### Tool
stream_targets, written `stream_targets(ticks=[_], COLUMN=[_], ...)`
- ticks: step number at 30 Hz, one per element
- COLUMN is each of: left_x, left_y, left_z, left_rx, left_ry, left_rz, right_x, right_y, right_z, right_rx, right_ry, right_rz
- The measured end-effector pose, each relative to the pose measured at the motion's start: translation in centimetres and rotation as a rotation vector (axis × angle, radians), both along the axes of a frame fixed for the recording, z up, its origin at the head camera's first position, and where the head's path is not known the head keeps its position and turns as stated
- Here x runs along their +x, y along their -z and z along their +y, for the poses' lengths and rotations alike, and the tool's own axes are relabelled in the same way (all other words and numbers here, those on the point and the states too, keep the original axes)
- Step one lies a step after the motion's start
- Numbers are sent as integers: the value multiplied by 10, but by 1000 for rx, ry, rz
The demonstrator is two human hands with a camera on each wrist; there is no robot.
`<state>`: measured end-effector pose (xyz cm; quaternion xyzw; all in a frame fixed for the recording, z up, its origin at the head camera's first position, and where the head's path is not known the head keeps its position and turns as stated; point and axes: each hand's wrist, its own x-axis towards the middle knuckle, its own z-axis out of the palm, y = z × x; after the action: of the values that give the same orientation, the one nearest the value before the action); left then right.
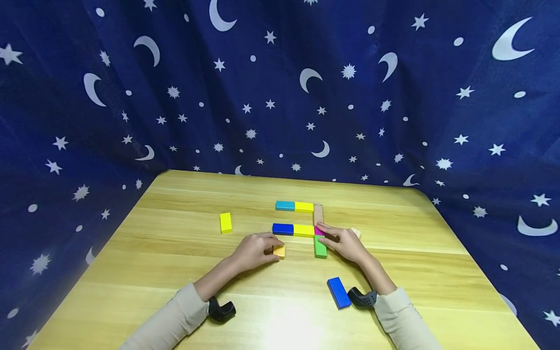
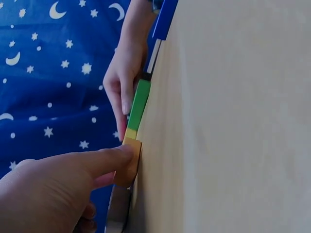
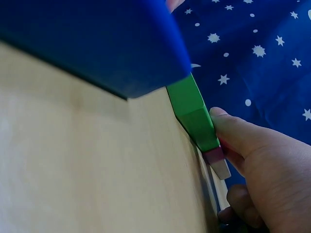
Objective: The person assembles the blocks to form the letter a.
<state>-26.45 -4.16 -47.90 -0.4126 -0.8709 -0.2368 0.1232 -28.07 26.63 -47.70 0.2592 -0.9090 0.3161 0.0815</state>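
Observation:
My left hand [image 1: 255, 250] pinches a small orange block [image 1: 279, 251] between thumb and fingers, low over the tabletop; the left wrist view shows the orange block [image 2: 128, 162] under the thumb. Over the right end of the block layout, my right hand [image 1: 347, 243] has its index finger and thumb on either side of a magenta block [image 1: 319, 231], partly hidden by that hand. The thumb also lies by a green block [image 1: 320, 247] just in front. Left of the magenta block run a yellow block [image 1: 304, 230] and a dark blue block [image 1: 283, 229].
A pale brown block [image 1: 318, 214] joins up to a far row of a yellow block [image 1: 304, 207] and a light blue block [image 1: 285, 206]. Loose lie a yellow block [image 1: 225, 223], a blue block [image 1: 339, 292] by the right wrist, and a pale block [image 1: 357, 233] behind the right hand.

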Motion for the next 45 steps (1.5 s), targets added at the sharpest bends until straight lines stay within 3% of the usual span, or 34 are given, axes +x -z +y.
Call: stream_targets(ticks=[9,14,19,22,27,31,33,38,42,45], left_x=[20,26,23,14,-12,-30,-35,-44,-48,-50], left_y=[-4,-3,-4,-14,-33,-34,-30,-19,-12,-11], left_z=[20,28,25,12,-32,-76,-94,-120,-127,-129], left_rx=[40,34,28,64,144,95,58,57,98,130], left_ry=[83,65,33,-13,-172,-308,-345,-346,-310,-319], left_rz=[-30,-55,-56,-63,-127,-199,-238,-333,-389,-444], right_x=[0,-1,0,-1,0,0,1,3,3,2], right_y=[-3,-2,-2,-2,-2,0,1,2,0,-1], right_z=[0,0,0,-1,-1,0,0,0,-1,-1], right_rx=[8,16,15,9,6,6,7,8,3,-1], right_ry=[-2,2,6,3,0,-2,-2,0,0,3], right_rz=[-8,-10,-16,-14,-4,-3,-6,-16,-9,-1])
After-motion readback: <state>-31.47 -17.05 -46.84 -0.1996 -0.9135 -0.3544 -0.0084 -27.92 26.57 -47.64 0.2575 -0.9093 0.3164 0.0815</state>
